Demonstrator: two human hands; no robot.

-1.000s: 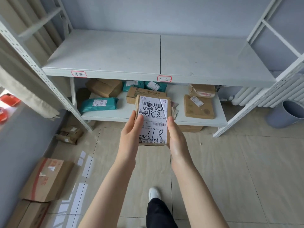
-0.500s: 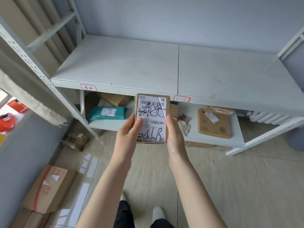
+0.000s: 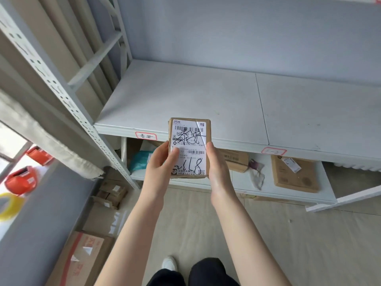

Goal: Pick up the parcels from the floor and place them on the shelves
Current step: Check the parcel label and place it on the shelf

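Both hands, left hand and right hand, are pinching the labelled cardboard parcel between their fingers, holding it upright just before the front edge of the bare middle shelf. Clipping that edge risks knocking the parcel loose.
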